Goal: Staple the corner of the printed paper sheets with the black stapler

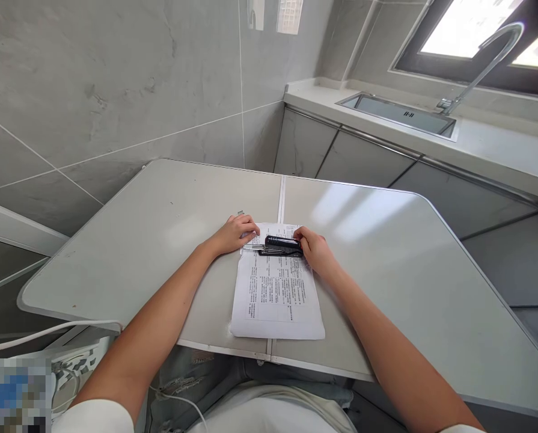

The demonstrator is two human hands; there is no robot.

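A stack of printed paper sheets [278, 297] lies on the grey folding table [160, 240] in front of me. Across its top edge sits a black stapler [281, 245], lying sideways with its metal end to the left. My right hand [314, 249] is curled around the stapler's right end. My left hand [235, 234] rests with bent fingers on the paper's top left corner, fingertips touching the stapler's metal end.
A counter with a steel sink [399, 113] and a curved tap [485, 66] runs along the right under a window. Tiled wall rises behind the table. A white cable [47, 331] hangs at the lower left.
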